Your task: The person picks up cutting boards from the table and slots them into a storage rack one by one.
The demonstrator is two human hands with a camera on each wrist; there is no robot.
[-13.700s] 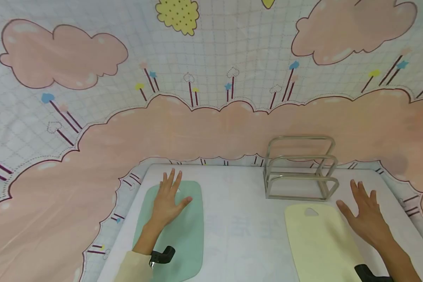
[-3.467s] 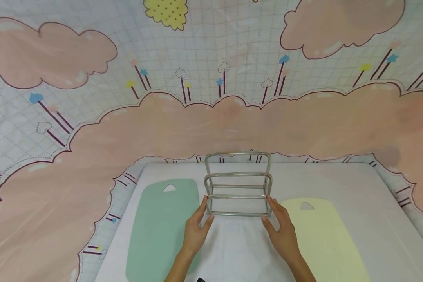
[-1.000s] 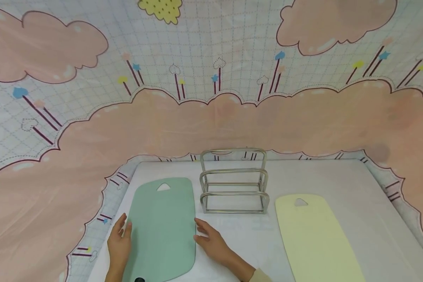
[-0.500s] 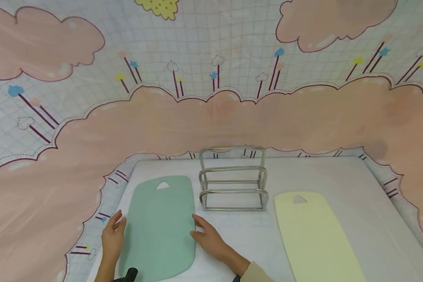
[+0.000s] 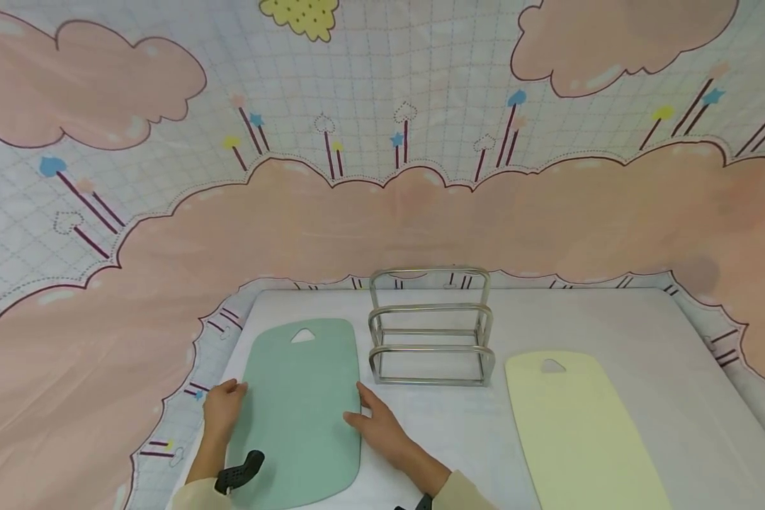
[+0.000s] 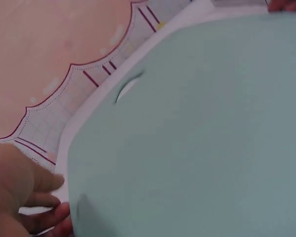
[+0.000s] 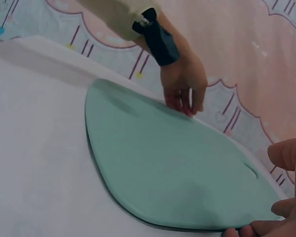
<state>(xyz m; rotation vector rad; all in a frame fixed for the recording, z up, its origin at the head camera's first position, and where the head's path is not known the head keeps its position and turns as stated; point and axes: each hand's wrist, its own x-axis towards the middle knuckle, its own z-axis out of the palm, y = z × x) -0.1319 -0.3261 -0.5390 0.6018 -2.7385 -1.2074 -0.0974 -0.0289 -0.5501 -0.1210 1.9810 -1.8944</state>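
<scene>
A pale green cutting board (image 5: 299, 425) with a triangular hole near its far end lies flat on the white table, left of centre. My left hand (image 5: 223, 409) is at the board's left edge; in the left wrist view its fingertips (image 6: 63, 213) touch that edge while the thumb stays outside it. Across the board, my right hand (image 5: 384, 433) has its fingers at the right edge and its thumb over the green surface. From the right wrist view, the right thumb (image 7: 285, 153) stands raised, apart from the fingers. Both hands' fingers look loosely bent, without gripping the board.
Just right of the green board stands a metal wire rack (image 5: 431, 348) with upright loops. A pale yellow cutting board (image 5: 576, 425) lies farther right. Behind the white table (image 5: 644, 333) hangs a cloth (image 5: 421, 227) patterned with clouds.
From the right side, the rack came to the middle between both hands, which then moved to the green board. In the last half second the left hand has closed in on its left edge.
</scene>
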